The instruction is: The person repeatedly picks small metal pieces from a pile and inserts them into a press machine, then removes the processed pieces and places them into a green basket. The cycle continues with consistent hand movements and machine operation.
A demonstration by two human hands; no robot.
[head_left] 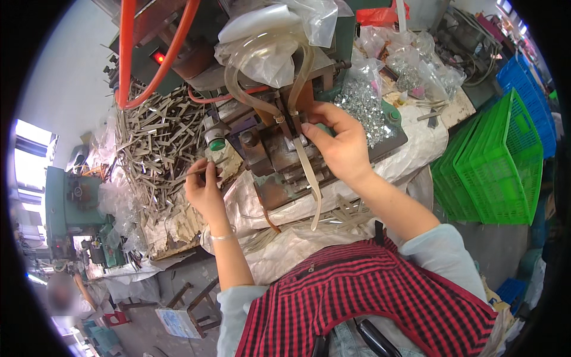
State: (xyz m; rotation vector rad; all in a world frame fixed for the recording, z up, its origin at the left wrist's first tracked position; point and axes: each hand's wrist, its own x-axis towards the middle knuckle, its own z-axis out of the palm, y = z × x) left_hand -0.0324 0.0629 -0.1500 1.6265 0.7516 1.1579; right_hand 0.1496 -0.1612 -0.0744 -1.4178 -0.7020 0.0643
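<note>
My right hand (345, 146) is at the machine's metal fixture (273, 149), its thumb and fingers closed beside the upright metal jaws. What lies between those fingertips is hidden. Out of the fixture, just below the thumb, a long flat metal strip (308, 175) sticks toward me, its near end slightly bent. To the left, my left hand (205, 189) is closed in a pinch on a thin metal strip (219, 161). That hand is at the edge of a large heap of loose metal strips (157, 140). A green push button (217, 144) sits between the left hand and the fixture.
Two clear hoses (236, 89) drop to the fixture; red hoses (125, 56) hang at upper left. Small shiny metal parts (363, 107) lie in plastic at right. Green crates (488, 169) stand beyond the bench. More strips (348, 214) lie on white sheeting near me.
</note>
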